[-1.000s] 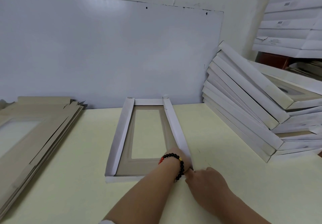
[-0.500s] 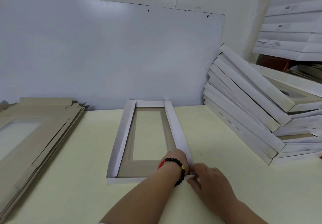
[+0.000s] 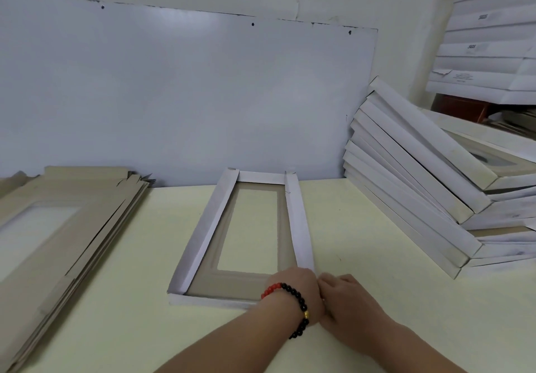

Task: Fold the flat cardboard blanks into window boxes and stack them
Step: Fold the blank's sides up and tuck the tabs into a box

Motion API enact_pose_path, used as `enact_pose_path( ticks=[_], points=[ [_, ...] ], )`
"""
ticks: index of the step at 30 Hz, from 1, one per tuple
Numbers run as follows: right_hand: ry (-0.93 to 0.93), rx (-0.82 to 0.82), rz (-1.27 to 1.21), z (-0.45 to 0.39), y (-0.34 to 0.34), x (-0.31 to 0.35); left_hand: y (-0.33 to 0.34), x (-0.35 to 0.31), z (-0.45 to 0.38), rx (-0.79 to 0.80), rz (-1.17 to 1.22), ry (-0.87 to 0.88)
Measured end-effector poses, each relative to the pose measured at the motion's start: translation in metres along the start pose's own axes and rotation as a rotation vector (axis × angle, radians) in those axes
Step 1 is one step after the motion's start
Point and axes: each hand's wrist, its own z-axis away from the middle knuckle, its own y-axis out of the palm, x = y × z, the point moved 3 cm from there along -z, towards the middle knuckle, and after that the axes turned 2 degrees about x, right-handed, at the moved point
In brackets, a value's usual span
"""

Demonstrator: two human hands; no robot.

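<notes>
One window box (image 3: 249, 236) is being worked on at the lower centre of the frame, lying open side up on the pale yellow-green table (image 3: 377, 271); its four white side walls are being held raised around a brown base with one rectangular window cut through it. Two hands are being pressed together at the box's near right corner: the left hand (image 3: 295, 288), with one bracelet (image 3: 293, 303) of red and black beads around its wrist, is being laid over the corner from the left, and the right hand (image 3: 348, 300) is being set against it from the right, knuckles up. Whether either hand is pinching the cardboard cannot be told, since the fingertips are being hidden at the corner. At the left edge of the frame one pile of flat cardboard blanks (image 3: 58, 227) is being kept, brown side up; the sheets are too closely layered for a count. At the right, one leaning stack of folded boxes (image 3: 420, 192) is being kept, with roughly nine or ten white edges showing. In the upper right corner a second, level stack of white boxes (image 3: 490, 53) is being stored, about seven layers being visible. One white board (image 3: 185, 94) is being leaned against the wall behind the table.
</notes>
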Motion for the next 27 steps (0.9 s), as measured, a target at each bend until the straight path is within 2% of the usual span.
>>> enact_pose_path(
  ticks=[2,4,7,9,11,15,19,27],
  points=[
    [-0.056,-0.025,0.185,-0.005,-0.006,0.007,0.0,0.008,0.006,-0.022,-0.012,0.0],
    [-0.113,-0.1,0.235,-0.009,-0.01,0.022,-0.002,0.02,0.014,-0.026,0.001,-0.012],
    [-0.17,-0.087,0.159,-0.023,-0.003,0.034,-0.001,0.038,0.031,-0.022,0.023,-0.024],
    [-0.124,-0.1,0.065,-0.032,0.0,0.03,-0.002,0.05,0.044,-0.031,-0.041,-0.019],
    [-0.163,-0.111,0.061,-0.039,0.003,0.028,-0.001,0.061,0.057,-0.045,-0.117,-0.018],
    [-0.294,-0.009,0.202,-0.057,0.009,0.038,0.009,0.072,0.066,-0.114,-0.183,-0.028],
    [-0.308,0.12,0.229,-0.068,0.016,0.039,0.022,0.077,0.062,-0.207,-0.246,-0.075],
    [-0.142,0.262,0.125,-0.086,-0.004,0.006,0.012,0.094,0.056,-0.124,-0.32,-0.099]
  ],
)
